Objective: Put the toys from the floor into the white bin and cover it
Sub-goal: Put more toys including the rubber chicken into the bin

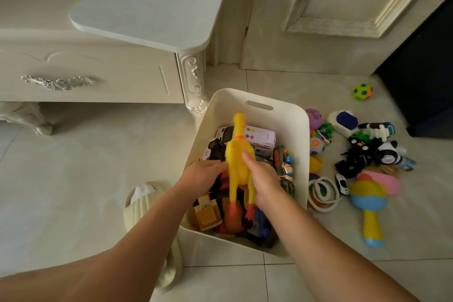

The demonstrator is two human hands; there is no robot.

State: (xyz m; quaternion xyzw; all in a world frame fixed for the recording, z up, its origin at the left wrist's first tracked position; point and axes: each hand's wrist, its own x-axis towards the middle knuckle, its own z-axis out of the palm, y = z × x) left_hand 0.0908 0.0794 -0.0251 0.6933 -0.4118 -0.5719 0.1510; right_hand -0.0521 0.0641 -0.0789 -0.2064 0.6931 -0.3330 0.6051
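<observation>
Holding one rubber chicken (pixel 237 157) over white bin (pixel 297 130) | left hand (pixel 203 175), right hand (pixel 263 178) fingers grasping it

A room in a home. Ornate white cabinet (pixel 93 76) and panelled door (pixel 343 7) stand on a tiled floor (pixel 73 179). Toys (pixel 367 154) lie near the door.

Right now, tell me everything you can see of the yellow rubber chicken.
The rubber chicken is a long, bright yellow toy that looks like soft rubber, with an orange-red collar at its neck and orange-pink feet. It is held over the white bin, head pointing away, feet toward the person. The left hand and right hand grip its body.
</observation>
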